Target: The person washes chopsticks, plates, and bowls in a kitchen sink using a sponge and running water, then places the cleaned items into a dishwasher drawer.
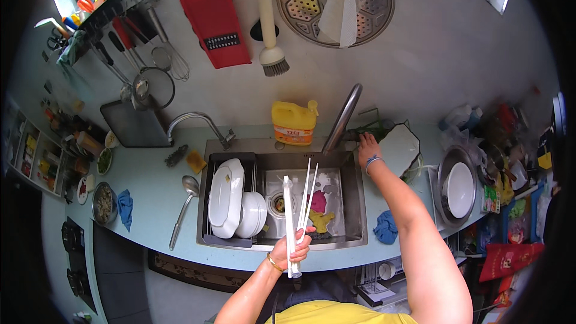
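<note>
My left hand (292, 251) is closed around a bundle of white chopsticks (302, 209), held upright over the sink's near edge. Clear plastic seems to wrap part of the bundle. At the back right corner of the sink (355, 229), my right hand (370, 150) reaches to the base of the tall faucet (343, 119). Its fingers are beside the dark lever area; whether they grip it is hard to see. In the basin lie a pink cloth (318, 201) and a yellow cloth (322, 221). A drying rack (228, 157) on the left holds white dishes (226, 198).
Behind the sink stands a yellow detergent jug (294, 122). To the left are a second faucet (198, 119), a sponge (196, 161) and a steel ladle (184, 209). A blue cloth (385, 227) lies right, near metal and white bowls (461, 190). Leafy greens (382, 128) sit behind my right hand.
</note>
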Motion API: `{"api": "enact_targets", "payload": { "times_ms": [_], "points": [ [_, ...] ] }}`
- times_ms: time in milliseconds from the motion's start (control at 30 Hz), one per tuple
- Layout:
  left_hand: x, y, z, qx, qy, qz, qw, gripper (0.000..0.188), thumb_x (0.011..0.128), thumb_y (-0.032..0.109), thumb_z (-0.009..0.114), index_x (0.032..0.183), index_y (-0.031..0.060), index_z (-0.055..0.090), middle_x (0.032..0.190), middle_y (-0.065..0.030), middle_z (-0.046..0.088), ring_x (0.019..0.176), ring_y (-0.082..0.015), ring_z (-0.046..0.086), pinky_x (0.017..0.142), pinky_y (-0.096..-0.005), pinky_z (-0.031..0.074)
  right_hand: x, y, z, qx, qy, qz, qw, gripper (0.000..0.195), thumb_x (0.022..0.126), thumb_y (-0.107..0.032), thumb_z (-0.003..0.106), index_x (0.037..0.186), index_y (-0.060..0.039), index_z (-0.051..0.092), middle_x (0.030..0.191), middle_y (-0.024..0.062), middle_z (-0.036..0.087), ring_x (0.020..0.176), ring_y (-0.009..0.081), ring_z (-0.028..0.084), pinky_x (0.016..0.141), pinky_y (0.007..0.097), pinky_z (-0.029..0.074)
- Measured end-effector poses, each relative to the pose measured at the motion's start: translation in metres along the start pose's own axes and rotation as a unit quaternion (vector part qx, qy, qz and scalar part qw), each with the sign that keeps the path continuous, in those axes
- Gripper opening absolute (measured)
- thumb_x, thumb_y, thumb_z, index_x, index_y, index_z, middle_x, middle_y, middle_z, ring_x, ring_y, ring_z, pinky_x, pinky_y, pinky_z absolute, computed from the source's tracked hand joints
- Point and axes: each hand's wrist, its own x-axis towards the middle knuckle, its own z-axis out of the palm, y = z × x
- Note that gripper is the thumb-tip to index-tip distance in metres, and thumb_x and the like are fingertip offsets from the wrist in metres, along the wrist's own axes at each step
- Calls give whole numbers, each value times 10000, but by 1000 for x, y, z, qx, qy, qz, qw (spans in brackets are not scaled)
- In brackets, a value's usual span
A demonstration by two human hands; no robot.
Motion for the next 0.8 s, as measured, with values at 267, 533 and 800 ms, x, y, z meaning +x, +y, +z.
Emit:
{"api": "enact_targets", "payload": {
  "times_ms": [267, 533, 800],
  "points": [
    [35, 7, -11, 9, 14, 16, 1000, 261, 941, 256, 322, 1030, 45, 449, 594, -14, 362, 379, -75, 311, 317, -186, 262, -70, -156, -103, 844, -218, 166, 462, 245, 850, -112, 392, 1040, -10, 508, 714, 64, 571, 624, 203, 551, 718, 386, 444],
    [35, -9, -2, 24, 29, 8, 999, 222, 943, 254, 313, 864, 79, 424, 571, -19, 371, 340, -88, 307, 308, -197, 256, -5, -158, -91, 944, -119, 243, 190, 123, 806, -35, 393, 905, -35, 467, 545, -7, 364, 402, 89, 317, 363, 224, 234],
    [35, -6, -7, 78, 80, -14, 994, 240, 942, 264, 307, 844, 75, 418, 587, -27, 362, 359, -92, 316, 308, -204, 249, -3, -150, -106, 963, -76, 180, 185, 126, 884, -219, 459, 887, -96, 429, 564, -39, 349, 425, 69, 293, 357, 215, 219]
  ]
}}
